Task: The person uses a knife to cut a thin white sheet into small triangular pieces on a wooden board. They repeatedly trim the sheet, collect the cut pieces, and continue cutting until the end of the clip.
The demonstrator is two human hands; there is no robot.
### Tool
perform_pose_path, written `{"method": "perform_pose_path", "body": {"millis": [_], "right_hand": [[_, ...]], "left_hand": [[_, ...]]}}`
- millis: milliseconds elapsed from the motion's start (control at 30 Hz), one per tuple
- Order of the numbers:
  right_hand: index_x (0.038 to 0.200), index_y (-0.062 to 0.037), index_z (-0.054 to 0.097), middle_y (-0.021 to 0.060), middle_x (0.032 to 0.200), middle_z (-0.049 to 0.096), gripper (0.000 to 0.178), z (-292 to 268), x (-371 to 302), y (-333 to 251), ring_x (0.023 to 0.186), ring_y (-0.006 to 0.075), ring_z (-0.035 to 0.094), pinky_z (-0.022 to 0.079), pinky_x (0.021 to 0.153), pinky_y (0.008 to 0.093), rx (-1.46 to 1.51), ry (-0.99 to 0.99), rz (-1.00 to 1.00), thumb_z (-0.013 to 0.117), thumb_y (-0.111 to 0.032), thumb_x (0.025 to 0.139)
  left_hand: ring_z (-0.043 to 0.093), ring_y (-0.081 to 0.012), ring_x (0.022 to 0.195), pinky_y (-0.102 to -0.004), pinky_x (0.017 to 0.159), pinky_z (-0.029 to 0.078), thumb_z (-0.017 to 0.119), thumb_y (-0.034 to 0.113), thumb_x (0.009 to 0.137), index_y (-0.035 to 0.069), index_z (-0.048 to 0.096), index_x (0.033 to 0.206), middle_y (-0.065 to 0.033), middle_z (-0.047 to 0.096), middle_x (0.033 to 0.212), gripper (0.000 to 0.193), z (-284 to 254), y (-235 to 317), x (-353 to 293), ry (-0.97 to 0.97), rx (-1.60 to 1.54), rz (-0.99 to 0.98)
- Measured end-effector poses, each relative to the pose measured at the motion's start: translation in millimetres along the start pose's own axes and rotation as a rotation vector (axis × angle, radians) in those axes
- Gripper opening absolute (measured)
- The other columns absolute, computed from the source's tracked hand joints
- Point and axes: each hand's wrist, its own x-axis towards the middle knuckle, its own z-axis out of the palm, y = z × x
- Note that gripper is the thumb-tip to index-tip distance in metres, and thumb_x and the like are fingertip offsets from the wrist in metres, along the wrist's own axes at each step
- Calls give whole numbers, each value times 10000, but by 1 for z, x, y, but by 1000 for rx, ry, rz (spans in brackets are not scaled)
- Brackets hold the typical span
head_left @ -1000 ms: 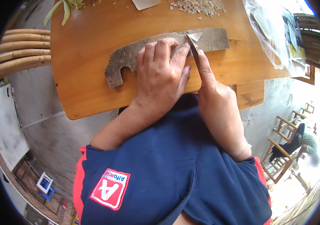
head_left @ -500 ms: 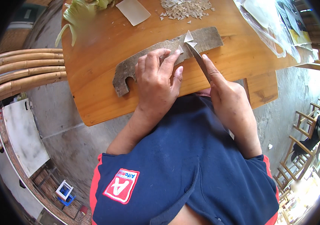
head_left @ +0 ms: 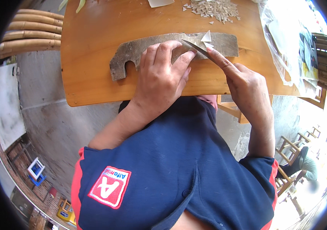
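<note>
A worn grey cutting board [head_left: 133, 51] with a notch at its left end lies on a round orange wooden table [head_left: 90, 42]. My left hand [head_left: 161, 76] presses flat on the board, fingers spread over something I cannot see. My right hand [head_left: 242, 82] grips a knife [head_left: 198, 46], index finger stretched along the blade, whose tip rests on the board by my left fingertips. Two small white triangular pieces [head_left: 206, 38] lie just beyond the blade.
A heap of small pale cut pieces [head_left: 213, 7] lies at the table's far edge, with a white sheet [head_left: 159, 3] beside it. A clear plastic bag [head_left: 290, 46] covers the table's right side. Bamboo poles [head_left: 33, 30] lie left; wooden chairs [head_left: 290, 153] and a seated person [head_left: 307, 165] right.
The view has shifted and closed in on the board. Both hands keep their places; the knife stays against the board beside my left fingertips.
</note>
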Motion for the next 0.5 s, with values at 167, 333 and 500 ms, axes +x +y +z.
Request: {"method": "perform_pose_path", "body": {"millis": [167,333,500], "right_hand": [[1497,-354,569,125,739,599,681,-3,3,2,607,261,615,525,601,410,8,-23,-5,642,16,929],[1498,-339,571,129,729,589,695,-2,-1,1,611,246,614,525,608,408,56,-14,10,645,34,916],[1499,-325,573,118,701,551,710,-2,-2,1,586,239,586,518,598,413,25,3,-16,638,51,901]], "left_hand": [[563,-293,1092,-417,953,475,783,109,822,130,727,1188,-100,613,1237,371,0,1,1,16,-5,3],[563,-291,1091,-413,948,477,795,104,809,127,730,1177,-101,616,1230,375,1,2,2,21,-11,2],[564,-292,1085,-413,946,480,799,101,802,120,731,1162,-102,618,1226,367,0,3,3,21,-6,1]]}}
